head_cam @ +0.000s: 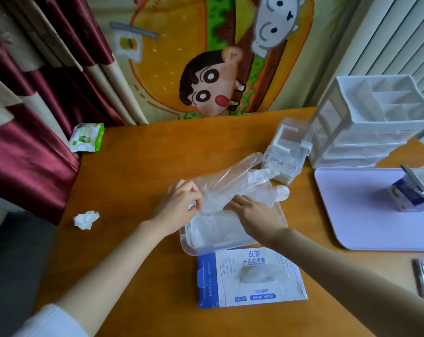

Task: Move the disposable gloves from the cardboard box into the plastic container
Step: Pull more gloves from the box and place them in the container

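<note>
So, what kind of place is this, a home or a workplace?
Most likely a room in a home, not a workplace: a cartoon cloth hangs on the wall, red curtains hang beside it, and a wooden desk carries a small drawer organiser.
</note>
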The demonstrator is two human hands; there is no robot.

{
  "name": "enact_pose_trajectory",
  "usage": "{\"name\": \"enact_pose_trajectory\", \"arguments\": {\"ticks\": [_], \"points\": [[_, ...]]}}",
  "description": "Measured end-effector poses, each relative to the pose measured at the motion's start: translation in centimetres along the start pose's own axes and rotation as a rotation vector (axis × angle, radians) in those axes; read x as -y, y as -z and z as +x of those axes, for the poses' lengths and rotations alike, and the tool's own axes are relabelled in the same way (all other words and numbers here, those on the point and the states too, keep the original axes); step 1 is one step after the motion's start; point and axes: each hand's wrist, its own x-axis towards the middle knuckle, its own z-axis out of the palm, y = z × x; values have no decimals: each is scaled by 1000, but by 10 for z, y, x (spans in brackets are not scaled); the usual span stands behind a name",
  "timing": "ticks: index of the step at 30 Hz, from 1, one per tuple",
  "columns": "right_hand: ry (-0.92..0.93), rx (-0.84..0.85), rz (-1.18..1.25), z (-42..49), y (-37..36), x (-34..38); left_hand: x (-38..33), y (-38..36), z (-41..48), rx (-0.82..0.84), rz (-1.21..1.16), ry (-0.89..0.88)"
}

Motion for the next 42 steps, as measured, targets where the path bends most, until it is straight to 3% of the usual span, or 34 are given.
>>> {"name": "enact_pose_trajectory", "arguments": {"ticks": [9, 11, 13, 15, 17, 20, 23, 27, 34, 42], "points": [[-182, 491, 535, 17, -10, 2, -12, -2, 5, 110, 339, -7], [-271, 368, 604, 20, 2, -5, -16, -4, 9, 44, 314, -1], [-326, 82, 494, 22, 9, -12, -19, -11, 15, -47, 244, -8], [-296, -31, 347, 24, 6, -20, -24, -21, 23, -70, 207, -17], [-251, 104, 246, 26, -7, -25, -29, -36, 30, 6, 218, -14], [-257, 323, 202, 29, -34, -25, -31, -59, 35, 259, 286, 47], [-265, 397, 184, 31, -53, -21, -21, -80, 35, 482, 363, 162], [-290, 492, 111, 36, -66, -29, -10, -93, 36, 638, 487, 239], [-236, 664, -261, 36, -66, -44, -3, -107, 38, 699, 627, 240], [-208, 574, -136, 33, -57, -48, -8, -98, 38, 668, 800, 193]]}}
